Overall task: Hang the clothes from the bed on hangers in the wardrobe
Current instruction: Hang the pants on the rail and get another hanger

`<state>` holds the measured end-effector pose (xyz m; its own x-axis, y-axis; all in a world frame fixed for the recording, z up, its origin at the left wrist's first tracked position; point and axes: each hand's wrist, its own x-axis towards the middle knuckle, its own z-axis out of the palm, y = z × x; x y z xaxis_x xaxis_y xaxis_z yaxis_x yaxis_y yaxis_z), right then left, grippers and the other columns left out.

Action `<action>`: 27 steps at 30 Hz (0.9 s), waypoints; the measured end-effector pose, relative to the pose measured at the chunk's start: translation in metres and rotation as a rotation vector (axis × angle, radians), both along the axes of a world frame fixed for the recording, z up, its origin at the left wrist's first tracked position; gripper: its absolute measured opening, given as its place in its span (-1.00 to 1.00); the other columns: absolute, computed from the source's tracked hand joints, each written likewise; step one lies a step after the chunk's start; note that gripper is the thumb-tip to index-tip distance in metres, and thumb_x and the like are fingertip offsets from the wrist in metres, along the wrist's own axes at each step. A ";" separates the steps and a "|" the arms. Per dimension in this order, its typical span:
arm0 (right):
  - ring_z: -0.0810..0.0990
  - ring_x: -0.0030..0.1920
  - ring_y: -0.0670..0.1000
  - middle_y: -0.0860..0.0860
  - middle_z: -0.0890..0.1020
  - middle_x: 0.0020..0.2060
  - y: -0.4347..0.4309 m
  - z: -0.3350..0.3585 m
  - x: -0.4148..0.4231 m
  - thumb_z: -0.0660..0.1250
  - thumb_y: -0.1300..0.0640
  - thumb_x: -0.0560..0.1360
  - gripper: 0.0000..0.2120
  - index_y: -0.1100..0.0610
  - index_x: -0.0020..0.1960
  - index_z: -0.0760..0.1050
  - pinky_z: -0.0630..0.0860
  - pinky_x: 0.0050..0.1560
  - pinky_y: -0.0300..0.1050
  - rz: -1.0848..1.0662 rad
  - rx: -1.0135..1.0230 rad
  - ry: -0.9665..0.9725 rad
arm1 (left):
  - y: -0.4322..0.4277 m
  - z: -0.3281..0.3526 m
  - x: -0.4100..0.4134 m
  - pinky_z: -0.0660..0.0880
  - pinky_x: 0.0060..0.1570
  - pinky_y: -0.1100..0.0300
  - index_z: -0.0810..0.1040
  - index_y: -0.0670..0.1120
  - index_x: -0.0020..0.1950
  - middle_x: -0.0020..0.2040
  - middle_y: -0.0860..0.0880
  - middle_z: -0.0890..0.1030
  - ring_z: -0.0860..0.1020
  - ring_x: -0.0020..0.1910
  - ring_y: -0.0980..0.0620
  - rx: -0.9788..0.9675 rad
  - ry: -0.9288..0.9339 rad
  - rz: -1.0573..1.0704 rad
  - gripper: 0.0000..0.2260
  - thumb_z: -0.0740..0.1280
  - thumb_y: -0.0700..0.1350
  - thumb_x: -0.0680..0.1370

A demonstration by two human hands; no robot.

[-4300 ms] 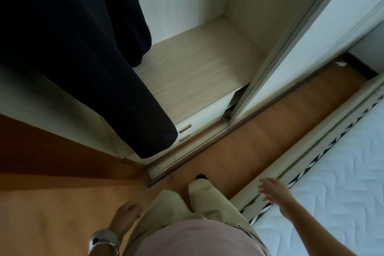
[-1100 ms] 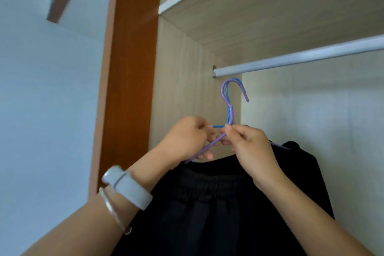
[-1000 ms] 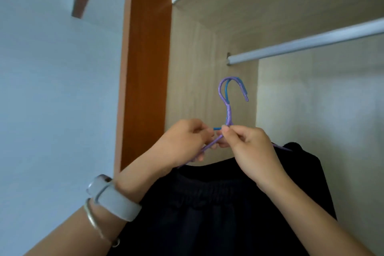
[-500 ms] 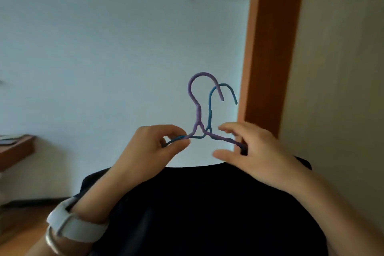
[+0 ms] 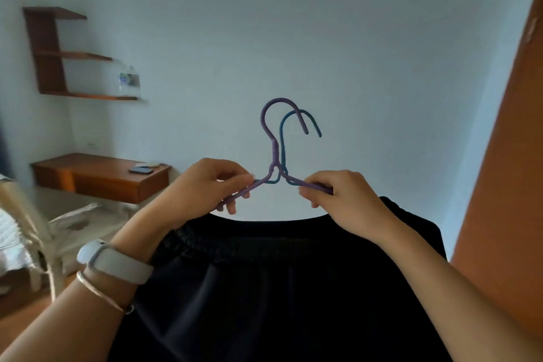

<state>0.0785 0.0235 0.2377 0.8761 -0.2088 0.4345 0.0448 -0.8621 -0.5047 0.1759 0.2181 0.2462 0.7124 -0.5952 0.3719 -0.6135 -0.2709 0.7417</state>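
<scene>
View has swung left since half a second ago: the orange-brown wardrobe frame (image 5: 505, 173) now sits at the far right edge, and wall shelves (image 5: 53, 53) and a wooden desk (image 5: 100, 178) have come into sight. Grip unchanged. Two hangers held together, hooks up: one purple hanger (image 5: 271, 132), one blue hanger (image 5: 289, 126) just behind it. Left hand (image 5: 205, 188) pinches the left shoulder arms; right hand (image 5: 343, 200) pinches the right arms. One black garment (image 5: 264, 288) with an elastic waistband hangs below both hands, between the forearms. Grey watch (image 5: 114, 261) and bangle on left wrist.
</scene>
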 end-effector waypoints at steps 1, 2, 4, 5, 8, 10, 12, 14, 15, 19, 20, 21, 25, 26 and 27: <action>0.57 -0.17 0.05 -0.07 0.62 -0.30 -0.002 0.002 0.019 0.27 0.03 0.50 -0.88 -0.05 -0.19 0.54 0.51 -0.02 0.01 0.019 0.002 -0.001 | 0.001 -0.001 0.017 0.44 -0.44 0.46 0.58 -0.04 -0.24 -0.51 0.13 0.60 0.52 -0.53 0.22 -0.012 0.005 0.023 -0.79 0.24 -0.07 0.55; 0.57 -0.15 0.04 -0.07 0.63 -0.28 -0.005 0.003 0.038 0.27 0.04 0.49 -0.88 -0.09 -0.21 0.53 0.51 0.00 0.03 0.029 0.002 -0.004 | 0.000 -0.003 0.034 0.49 -0.39 0.42 0.57 -0.05 -0.21 -0.47 0.11 0.61 0.57 -0.48 0.21 -0.027 0.007 0.045 -0.80 0.23 -0.09 0.56; 0.58 -0.14 0.04 -0.08 0.63 -0.28 -0.012 0.003 0.074 0.27 0.03 0.49 -0.85 -0.13 -0.24 0.51 0.52 0.02 0.05 0.050 -0.001 0.001 | -0.005 -0.009 0.064 0.58 -0.29 0.31 0.56 -0.09 -0.14 -0.36 0.05 0.61 0.65 -0.37 0.13 -0.036 0.014 0.078 -0.81 0.20 -0.11 0.57; 0.58 -0.13 0.04 -0.09 0.63 -0.28 -0.017 0.002 0.091 0.26 0.03 0.49 -0.85 -0.12 -0.23 0.52 0.52 0.03 0.06 0.064 -0.005 0.012 | -0.009 -0.012 0.078 0.59 -0.26 0.28 0.55 -0.12 -0.11 -0.31 0.03 0.60 0.67 -0.33 0.11 -0.042 0.022 0.087 -0.82 0.18 -0.12 0.58; 0.56 -0.11 0.05 -0.03 0.63 -0.21 -0.035 -0.008 0.140 0.26 0.00 0.50 -0.86 -0.04 -0.08 0.58 0.49 0.04 0.04 0.103 -0.002 0.066 | -0.023 -0.022 0.116 0.62 -0.19 0.23 0.50 -0.09 -0.17 -0.24 -0.04 0.58 0.69 -0.26 0.05 -0.080 0.051 0.108 -0.81 0.16 -0.14 0.59; 0.51 -0.20 0.00 -0.05 0.60 -0.25 -0.050 -0.017 0.169 0.25 -0.01 0.51 -0.83 -0.01 -0.03 0.58 0.47 -0.02 -0.01 0.124 0.015 0.104 | -0.034 -0.031 0.139 0.63 -0.07 0.12 0.46 -0.04 -0.22 -0.25 -0.06 0.59 0.70 -0.23 0.02 -0.078 0.070 0.115 -0.79 0.15 -0.14 0.59; 0.49 -0.24 -0.02 -0.09 0.58 -0.30 -0.067 -0.028 0.205 0.24 -0.01 0.52 -0.84 -0.01 -0.05 0.58 0.44 -0.07 -0.06 0.160 0.041 0.129 | -0.048 -0.039 0.167 0.61 0.01 0.05 0.45 -0.02 -0.23 -0.29 -0.04 0.61 0.70 -0.19 0.01 -0.055 0.087 0.141 -0.78 0.15 -0.13 0.59; 0.50 -0.27 -0.01 -0.09 0.60 -0.32 -0.082 -0.037 0.242 0.25 -0.01 0.51 -0.84 -0.05 -0.17 0.57 0.43 -0.12 -0.08 0.198 0.066 0.132 | -0.060 -0.046 0.195 0.59 0.04 0.05 0.46 -0.01 -0.23 -0.30 -0.03 0.65 0.69 -0.18 0.01 -0.029 0.098 0.183 -0.79 0.16 -0.11 0.59; 0.46 -0.32 -0.03 -0.10 0.58 -0.37 -0.088 -0.042 0.261 0.25 -0.01 0.51 -0.81 -0.08 -0.26 0.53 0.40 -0.16 -0.10 0.221 0.071 0.126 | -0.067 -0.049 0.209 0.59 0.02 0.09 0.47 0.00 -0.23 -0.30 -0.04 0.67 0.69 -0.20 0.03 -0.010 0.087 0.208 -0.80 0.17 -0.10 0.58; 0.38 -0.41 -0.15 -0.11 0.48 -0.47 -0.109 -0.057 0.335 0.26 0.01 0.52 -0.72 -0.12 -0.37 0.42 0.30 -0.28 -0.20 0.312 0.100 0.101 | -0.086 -0.060 0.257 0.54 -0.23 0.24 0.47 0.07 -0.18 -0.31 0.02 0.62 0.64 -0.35 0.08 0.095 -0.017 0.310 -0.86 0.20 -0.05 0.56; 0.40 -0.42 -0.17 -0.11 0.48 -0.48 -0.114 -0.057 0.352 0.27 0.02 0.52 -0.72 -0.11 -0.37 0.43 0.30 -0.30 -0.22 0.337 0.113 0.093 | -0.087 -0.062 0.268 0.55 -0.21 0.22 0.47 0.11 -0.15 -0.30 0.03 0.61 0.64 -0.34 0.08 0.121 -0.035 0.331 -0.90 0.22 -0.01 0.55; 0.44 -0.42 -0.20 -0.11 0.50 -0.47 -0.119 -0.057 0.370 0.27 0.03 0.52 -0.73 -0.09 -0.36 0.45 0.31 -0.31 -0.25 0.364 0.120 0.091 | -0.087 -0.064 0.278 0.57 -0.17 0.19 0.47 0.17 -0.12 -0.29 0.04 0.61 0.65 -0.32 0.09 0.157 -0.048 0.360 -0.94 0.23 0.05 0.54; 0.60 -0.22 -0.11 -0.10 0.57 -0.40 -0.119 -0.051 0.438 0.29 0.04 0.51 -0.85 -0.01 -0.22 0.54 0.43 -0.18 -0.24 0.525 0.132 0.097 | -0.074 -0.073 0.307 0.55 -0.07 0.04 0.51 0.16 -0.07 -0.21 0.09 0.63 0.59 -0.21 0.13 0.340 -0.101 0.619 -0.70 0.19 0.31 0.40; 0.61 -0.21 -0.08 -0.11 0.58 -0.40 -0.114 -0.050 0.455 0.30 0.04 0.50 -0.87 -0.02 -0.21 0.55 0.45 -0.15 -0.21 0.570 0.132 0.096 | -0.068 -0.075 0.312 0.55 -0.07 0.10 0.52 0.17 -0.09 -0.21 0.14 0.61 0.57 -0.20 0.20 0.344 -0.094 0.674 -0.64 0.18 0.37 0.34; 0.60 -0.22 -0.08 -0.11 0.59 -0.41 -0.107 -0.050 0.470 0.31 0.05 0.49 -0.89 -0.04 -0.21 0.54 0.45 -0.15 -0.20 0.617 0.131 0.094 | -0.061 -0.076 0.317 0.52 -0.07 0.19 0.51 0.21 -0.13 -0.20 0.20 0.59 0.55 -0.18 0.25 0.339 -0.083 0.715 -0.59 0.16 0.45 0.27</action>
